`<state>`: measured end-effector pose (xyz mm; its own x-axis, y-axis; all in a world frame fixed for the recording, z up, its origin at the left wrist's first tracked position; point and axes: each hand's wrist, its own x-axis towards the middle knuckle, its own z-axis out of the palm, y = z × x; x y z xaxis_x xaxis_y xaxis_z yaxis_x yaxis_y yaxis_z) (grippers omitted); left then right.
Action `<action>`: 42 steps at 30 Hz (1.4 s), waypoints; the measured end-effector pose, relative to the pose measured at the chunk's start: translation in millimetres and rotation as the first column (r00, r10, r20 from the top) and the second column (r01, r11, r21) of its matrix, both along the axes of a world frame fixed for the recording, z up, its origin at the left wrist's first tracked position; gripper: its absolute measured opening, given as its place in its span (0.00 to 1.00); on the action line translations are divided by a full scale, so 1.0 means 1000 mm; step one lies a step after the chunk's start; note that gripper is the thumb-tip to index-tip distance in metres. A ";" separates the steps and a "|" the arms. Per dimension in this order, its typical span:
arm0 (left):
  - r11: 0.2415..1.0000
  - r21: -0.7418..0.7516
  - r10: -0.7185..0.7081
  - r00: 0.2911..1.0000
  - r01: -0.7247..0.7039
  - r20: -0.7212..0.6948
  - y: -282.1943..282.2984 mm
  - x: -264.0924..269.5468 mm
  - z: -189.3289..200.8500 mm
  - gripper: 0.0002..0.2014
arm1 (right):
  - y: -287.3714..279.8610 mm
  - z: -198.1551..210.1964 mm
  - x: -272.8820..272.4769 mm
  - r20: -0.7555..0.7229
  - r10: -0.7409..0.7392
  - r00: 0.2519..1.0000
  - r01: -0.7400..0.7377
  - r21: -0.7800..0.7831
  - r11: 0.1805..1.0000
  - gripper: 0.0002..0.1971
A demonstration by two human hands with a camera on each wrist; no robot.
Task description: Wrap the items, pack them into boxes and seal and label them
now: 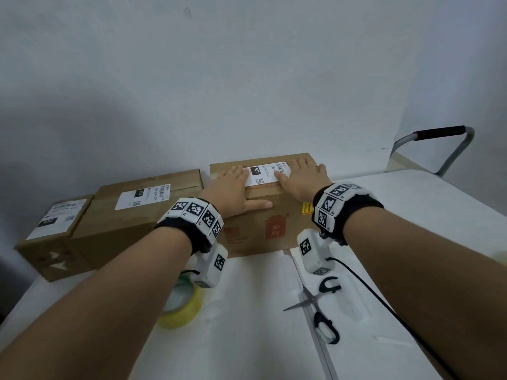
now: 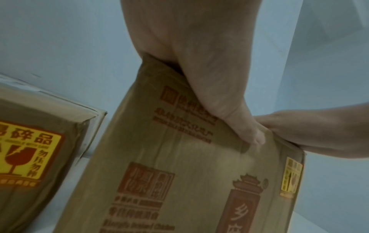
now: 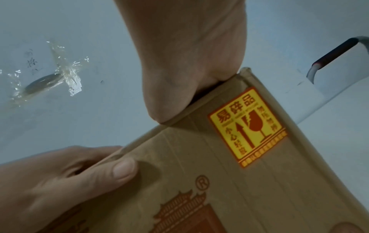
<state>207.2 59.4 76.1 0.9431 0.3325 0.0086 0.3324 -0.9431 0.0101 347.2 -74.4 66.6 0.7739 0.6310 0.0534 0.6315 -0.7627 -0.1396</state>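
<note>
Cardboard box (image 1: 274,215) lies under both flat, unclenched grips, left hand (image 1: 233,193) and right hand (image 1: 304,182), pressing its label (image 1: 267,174).

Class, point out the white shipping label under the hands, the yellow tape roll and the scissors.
White shipping label (image 1: 260,175), head view, its bare middle.
Yellow tape roll (image 1: 183,311), head view, its outer rim.
Black-handled scissors (image 1: 308,302), head view, the blade pivot.

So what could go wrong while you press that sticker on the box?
Maybe two things. The shipping label lies under flat fingers of the left hand and right hand on the box; uneven pressing could leave a wrinkle or tilt it. Also, the open scissors lie just under the right forearm, so pulling the arm back carelessly could catch a blade.
</note>
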 end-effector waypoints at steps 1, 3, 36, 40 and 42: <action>1.000 -0.013 -0.003 1.000 0.003 0.017 -0.001 -0.004 0.000 0.55 | -0.004 -0.001 0.000 -0.013 -0.008 1.000 0.008 0.012 1.000 0.36; 0.999 -0.040 -0.032 0.998 0.034 0.055 0.001 -0.016 0.001 0.50 | -0.010 -0.003 -0.001 -0.006 -0.037 0.999 0.037 0.036 0.999 0.36; 0.933 -0.325 0.289 0.860 -0.155 0.421 0.050 0.006 -0.026 0.27 | 0.006 -0.022 0.025 -0.595 0.022 0.804 0.432 0.608 0.666 0.22; 0.938 -0.294 0.303 0.851 -0.186 0.428 0.068 0.014 -0.025 0.28 | 0.015 -0.028 0.029 -0.564 0.018 0.826 0.420 0.636 0.648 0.24; 0.941 -0.283 0.296 0.858 -0.186 0.419 0.068 0.013 -0.026 0.29 | 0.012 -0.028 0.031 -0.552 -0.025 0.834 0.429 0.619 0.658 0.27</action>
